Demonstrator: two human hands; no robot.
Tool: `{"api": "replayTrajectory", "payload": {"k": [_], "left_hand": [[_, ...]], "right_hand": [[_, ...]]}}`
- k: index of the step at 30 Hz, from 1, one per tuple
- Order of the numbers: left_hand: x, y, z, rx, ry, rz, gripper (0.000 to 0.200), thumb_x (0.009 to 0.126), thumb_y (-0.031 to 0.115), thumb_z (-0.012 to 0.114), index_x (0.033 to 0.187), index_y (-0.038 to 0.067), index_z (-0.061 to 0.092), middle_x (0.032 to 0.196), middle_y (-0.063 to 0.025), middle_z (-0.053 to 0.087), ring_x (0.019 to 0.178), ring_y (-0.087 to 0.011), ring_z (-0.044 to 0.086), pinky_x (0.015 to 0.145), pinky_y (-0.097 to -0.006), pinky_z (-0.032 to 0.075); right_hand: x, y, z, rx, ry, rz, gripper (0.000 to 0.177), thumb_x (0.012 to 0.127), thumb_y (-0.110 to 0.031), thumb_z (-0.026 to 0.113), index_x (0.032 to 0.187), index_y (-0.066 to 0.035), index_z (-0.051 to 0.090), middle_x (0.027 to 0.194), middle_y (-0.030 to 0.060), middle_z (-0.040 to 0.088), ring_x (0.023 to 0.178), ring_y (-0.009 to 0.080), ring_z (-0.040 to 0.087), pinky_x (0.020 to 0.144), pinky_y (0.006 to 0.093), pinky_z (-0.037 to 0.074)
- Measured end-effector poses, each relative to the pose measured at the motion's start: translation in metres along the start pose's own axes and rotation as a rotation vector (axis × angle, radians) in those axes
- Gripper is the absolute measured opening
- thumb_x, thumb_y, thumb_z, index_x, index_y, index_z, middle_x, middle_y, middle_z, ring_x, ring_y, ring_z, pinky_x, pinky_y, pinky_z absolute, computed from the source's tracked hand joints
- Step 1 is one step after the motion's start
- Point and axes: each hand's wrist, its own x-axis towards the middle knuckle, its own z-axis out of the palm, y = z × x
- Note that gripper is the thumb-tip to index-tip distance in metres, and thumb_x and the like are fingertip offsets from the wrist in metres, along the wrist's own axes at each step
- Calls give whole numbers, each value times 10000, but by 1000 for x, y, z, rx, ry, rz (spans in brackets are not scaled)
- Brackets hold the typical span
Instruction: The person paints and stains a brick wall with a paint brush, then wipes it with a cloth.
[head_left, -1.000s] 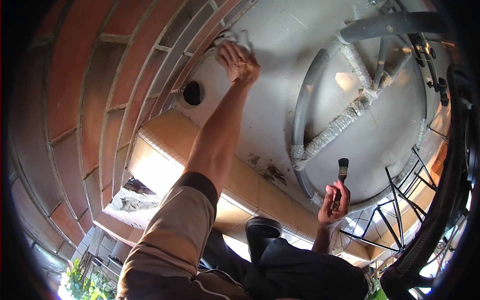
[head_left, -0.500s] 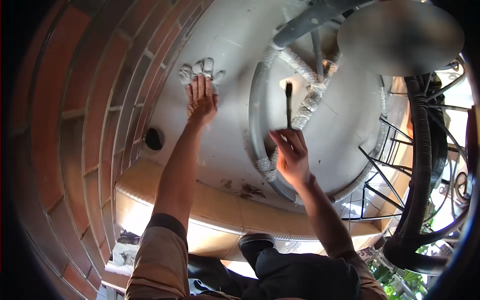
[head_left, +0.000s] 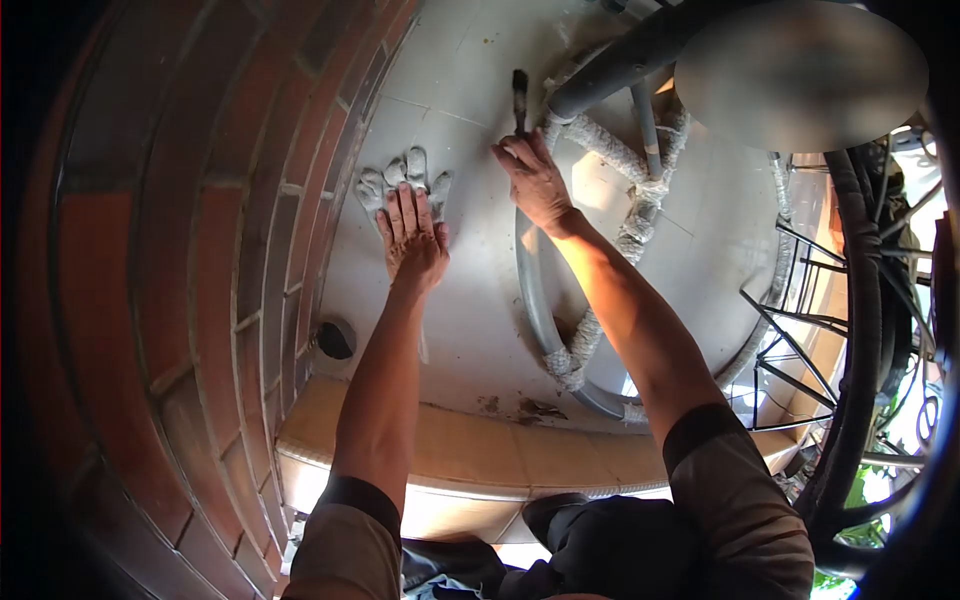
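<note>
My left hand [head_left: 412, 240] lies flat, fingers stretched out, over a pale grey work glove [head_left: 417, 162] on the light floor. The glove's fingers show beyond my fingertips; the rest of it is mostly under the hand. My right hand [head_left: 540, 180] is closed around the handle of a paintbrush [head_left: 520, 95], its dark bristles pointing away from me. That hand is over the rim of a round grey tube frame [head_left: 540, 300], whose crosspieces are wrapped in whitish cord [head_left: 637, 225].
A brick wall [head_left: 210, 260] runs along the left. Near its base is a dark round opening or object [head_left: 335, 338]. A tan tiled ledge [head_left: 440, 435] borders the floor in front of me. Dark metal bars [head_left: 860, 330] stand at right. A blurred oval covers the upper right.
My right hand has moved away from me and to the left with the paintbrush. My left hand stays on the glove. The whole view has shifted slightly.
</note>
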Motion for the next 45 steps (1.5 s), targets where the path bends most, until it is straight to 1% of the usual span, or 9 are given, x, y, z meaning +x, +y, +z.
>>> {"api": "replayTrajectory", "payload": {"k": [4, 9, 20, 23, 26, 29, 37, 40, 45], "left_hand": [[8, 3, -5, -8, -89, -29, 735, 987, 386, 440, 1538, 10, 132, 1619, -203, 36, 1487, -415, 46, 1181, -580, 70], [62, 12, -6, 1, -121, 8, 717, 996, 380, 416, 1534, -2, 135, 1617, -220, 7, 1488, -426, 8, 1183, -580, 55], [251, 57, 13, 53, 34, 230, 642, 982, 383, 412, 1509, 44, 272, 1587, -162, 210, 1475, -360, 150, 1180, -561, 144], [298, 65, 12, 111, 25, 321, 612, 986, 391, 393, 1505, 79, 303, 1586, -119, 244, 1473, -334, 171, 1177, -557, 166], [333, 70, 23, 120, 56, 408, 595, 990, 395, 389, 1492, 80, 334, 1589, -100, 254, 1464, -315, 204, 1176, -550, 179], [339, 71, 35, 18, 268, 444, 580, 967, 371, 467, 1439, 39, 410, 1506, -153, 366, 1389, -333, 315, 1100, -582, 299], [246, 59, 14, 0, 222, 308, 567, 936, 323, 491, 1396, 0, 424, 1467, -149, 396, 1364, -340, 331, 1061, -556, 311], [255, 65, 10, 33, 168, 264, 559, 946, 323, 474, 1408, 14, 416, 1480, -154, 386, 1374, -343, 314, 1057, -548, 310], [332, 65, 24, 59, 183, 383, 584, 964, 351, 449, 1429, 4, 381, 1525, -165, 321, 1363, -346, 332, 1092, -584, 279]], "right_hand": [[1, 8, 23, 79, 78, 172, 504, 759, 77, 567, 1250, -39, 565, 1171, 110, 528, 1146, 355, 518, 1119, 576, 328], [-2, 13, 29, 139, 90, 257, 551, 732, 94, 563, 1263, -55, 578, 1160, 138, 508, 1143, 359, 524, 1138, 585, 301], [-1, 16, 28, 286, 70, 327, 674, 655, 147, 574, 1293, -72, 575, 1164, 114, 488, 1181, 377, 500, 1133, 601, 314], [1, 19, 29, 269, 94, 325, 581, 685, 114, 592, 1237, -68, 600, 1108, 98, 478, 1083, 352, 547, 1149, 600, 296], [2, 21, 29, 262, 78, 335, 574, 700, 108, 601, 1243, -79, 599, 1106, 88, 477, 1089, 341, 545, 1146, 596, 306], [4, 19, 29, 274, 66, 319, 582, 689, 104, 605, 1241, -79, 598, 1108, 85, 475, 1089, 337, 537, 1145, 602, 303], [6, 25, 30, 230, 46, 319, 516, 719, 81, 590, 1207, -79, 630, 1160, 94, 473, 1144, 375, 510, 1145, 604, 307], [5, 24, 29, 234, 33, 327, 500, 717, 76, 594, 1192, -72, 641, 1153, 91, 476, 1135, 355, 523, 1145, 603, 309], [2, 23, 30, 231, 26, 311, 545, 693, 69, 611, 1221, -68, 622, 1158, 87, 471, 1130, 321, 525, 1137, 612, 307]]}}
